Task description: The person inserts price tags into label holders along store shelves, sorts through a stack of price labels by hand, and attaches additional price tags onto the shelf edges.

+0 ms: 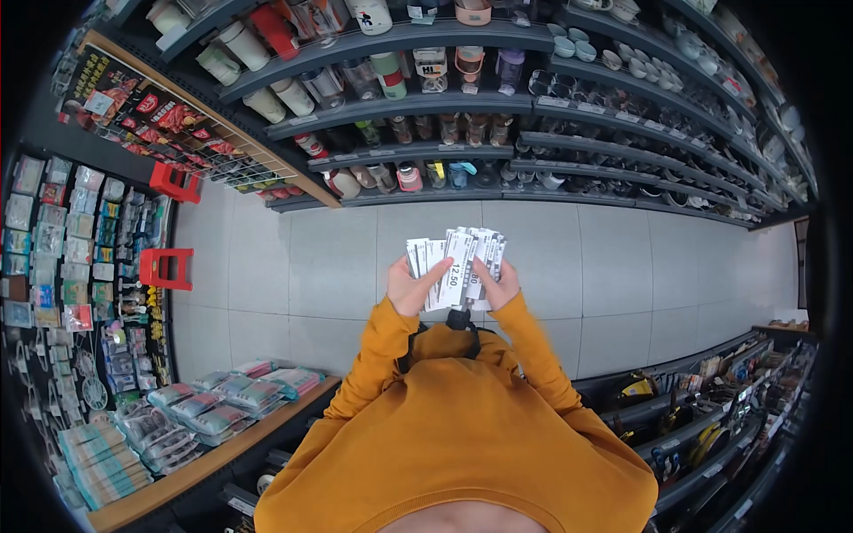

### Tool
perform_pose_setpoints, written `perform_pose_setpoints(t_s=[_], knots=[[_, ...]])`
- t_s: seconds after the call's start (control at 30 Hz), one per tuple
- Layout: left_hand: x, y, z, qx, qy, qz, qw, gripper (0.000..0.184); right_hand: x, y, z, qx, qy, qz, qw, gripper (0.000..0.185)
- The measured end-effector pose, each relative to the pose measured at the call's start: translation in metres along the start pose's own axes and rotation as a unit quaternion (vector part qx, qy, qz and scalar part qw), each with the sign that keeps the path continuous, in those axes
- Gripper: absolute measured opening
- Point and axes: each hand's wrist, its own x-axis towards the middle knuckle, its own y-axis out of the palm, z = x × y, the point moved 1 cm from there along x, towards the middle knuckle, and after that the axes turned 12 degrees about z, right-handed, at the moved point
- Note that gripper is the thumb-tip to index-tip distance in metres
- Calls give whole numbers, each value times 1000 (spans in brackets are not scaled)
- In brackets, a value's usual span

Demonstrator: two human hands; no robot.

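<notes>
In front of my body I hold a fanned stack of white price tags; the top one reads 12.50. My left hand is closed on the left side of the stack, its thumb pressed across the tags. On the other side my right hand pinches the tags with its thumb on top. The fingers of both hands are mostly hidden behind the stack. Below the tags a small black object shows at my chest; I cannot make out what it is.
Ahead stand dark shelves of bottles, cups and bowls. Two red plastic stools are on the left, near racks of small packaged goods. Wrapped packs lie on a wood-edged shelf at lower left. Tool shelves flank me at lower right.
</notes>
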Motion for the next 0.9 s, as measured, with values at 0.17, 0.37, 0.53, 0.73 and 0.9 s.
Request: perform_pose_setpoints(t_s=[0.17, 0.37, 0.53, 0.73, 0.9], knots=[[7, 8, 10, 3, 26, -3, 1000, 24, -2, 15, 3, 122, 57, -39, 990, 29], [5, -4, 30, -53, -58, 71, 994, 24, 0, 3, -1, -33, 15, 5, 999, 31], [-1, -3, 20, -64, -51, 88, 993, 24, 0, -2, 14, -27, 16, 85, 996, 29], [0, 10, 17, 58, 20, 19, 998, 26, -2, 5, 21, -52, 50, 122, 990, 29], [-1, 11, 6, -64, 18, 47, 997, 33, -1, 0, 16, -46, 73, 107, 990, 30]])
